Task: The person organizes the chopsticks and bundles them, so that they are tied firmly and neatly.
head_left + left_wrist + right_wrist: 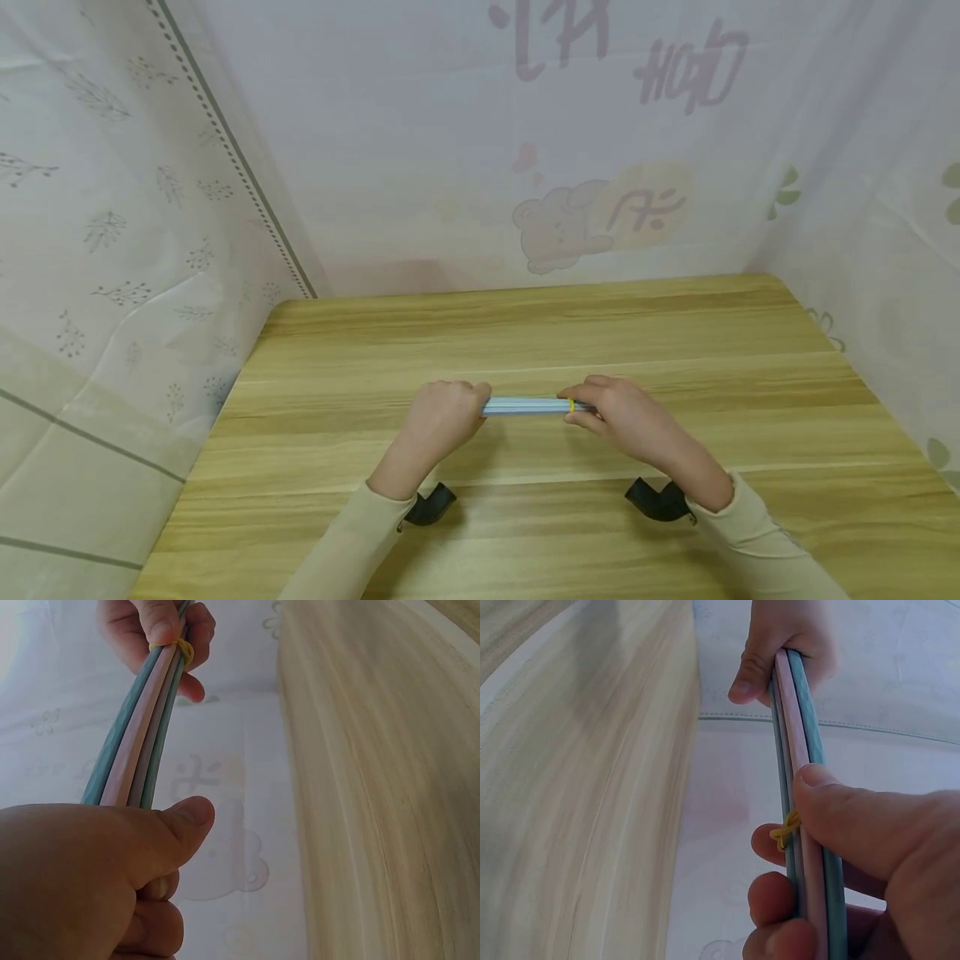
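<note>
A bundle of thin pastel straws (525,406), blue, pink and green, is held level above the wooden table (525,333) between both hands. My left hand (442,414) grips its left end with curled fingers and thumb (180,825). My right hand (618,412) grips the right end, thumb (840,802) pressed along the straws (799,735). A yellow rubber band (572,406) is wound round the bundle right at my right fingers; it shows in the left wrist view (180,649) and in the right wrist view (784,831). The straws (139,742) lie tight together.
White printed curtains (525,125) close the table in at the back and on both sides. Black wrist mounts (431,504) (658,500) hang under both sleeves. The table's bare wood (525,542) stretches all round the hands.
</note>
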